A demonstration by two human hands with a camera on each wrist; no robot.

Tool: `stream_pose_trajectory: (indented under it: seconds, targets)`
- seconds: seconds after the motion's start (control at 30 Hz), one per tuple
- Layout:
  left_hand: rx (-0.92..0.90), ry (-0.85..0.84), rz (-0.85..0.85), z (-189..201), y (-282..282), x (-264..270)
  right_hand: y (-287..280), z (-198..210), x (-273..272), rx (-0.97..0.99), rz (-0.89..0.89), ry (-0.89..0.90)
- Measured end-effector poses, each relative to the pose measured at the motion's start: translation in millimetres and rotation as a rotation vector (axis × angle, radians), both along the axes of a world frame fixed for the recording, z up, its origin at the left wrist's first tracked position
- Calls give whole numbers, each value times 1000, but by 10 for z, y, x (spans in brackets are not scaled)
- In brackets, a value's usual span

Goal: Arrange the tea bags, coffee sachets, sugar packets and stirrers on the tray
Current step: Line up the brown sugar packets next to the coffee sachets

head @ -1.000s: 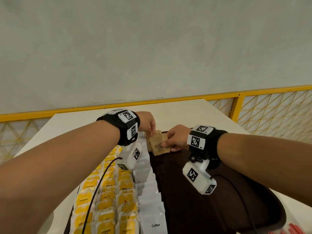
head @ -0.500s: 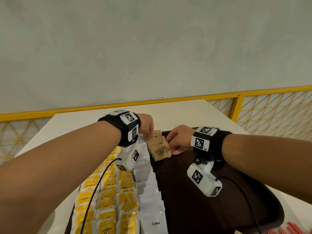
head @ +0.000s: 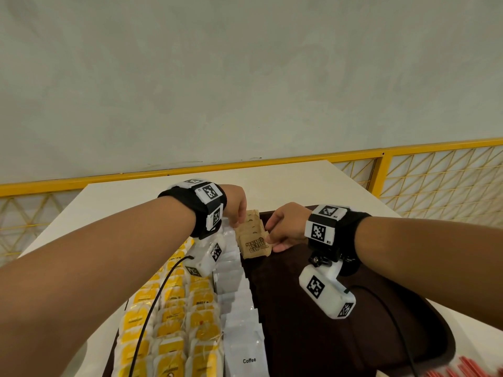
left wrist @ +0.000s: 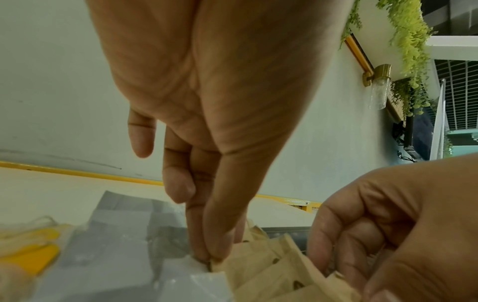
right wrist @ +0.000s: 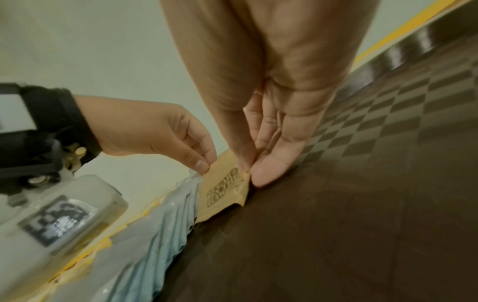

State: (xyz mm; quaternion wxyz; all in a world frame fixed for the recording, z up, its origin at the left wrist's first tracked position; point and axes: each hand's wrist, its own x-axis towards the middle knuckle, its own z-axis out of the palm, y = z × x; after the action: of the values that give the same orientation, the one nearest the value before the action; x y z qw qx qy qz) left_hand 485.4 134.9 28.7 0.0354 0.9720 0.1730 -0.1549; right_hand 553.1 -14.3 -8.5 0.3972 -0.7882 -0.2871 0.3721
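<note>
Red stirrers cut off at frame edge, off the tray. On tray: tea bags, coffee sachets, then sugar packets at far end, left hand and right hand pinching them from either side.

Soft, even daylight fills my view; shadows stay faint. Both wrist views bend strongly at their edges. My left palm is sharp, the sachets below it blurred; glare streaks the tray's far rim.
</note>
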Motion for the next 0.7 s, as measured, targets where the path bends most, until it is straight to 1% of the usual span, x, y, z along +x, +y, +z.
stream_pose_trajectory:
  seconds: [0.17,0.27,0.37,0.53,0.7]
  targets:
    - [-3,-78,23,28,38,16,7,14,25,-38,42,-57]
    - [-40,-27,21,21,43,16,5,1,14,-57,39,-58]
    - [-32,15,5,-15,4,14,8,-23,4,-59,11,-48]
    - [-13,50,-25,-20,-52,34,0,-16,-5,-44,-19,-30]
    - [19,63,-1,-41,-75,61,-2,-10,5,-40,-32,-13]
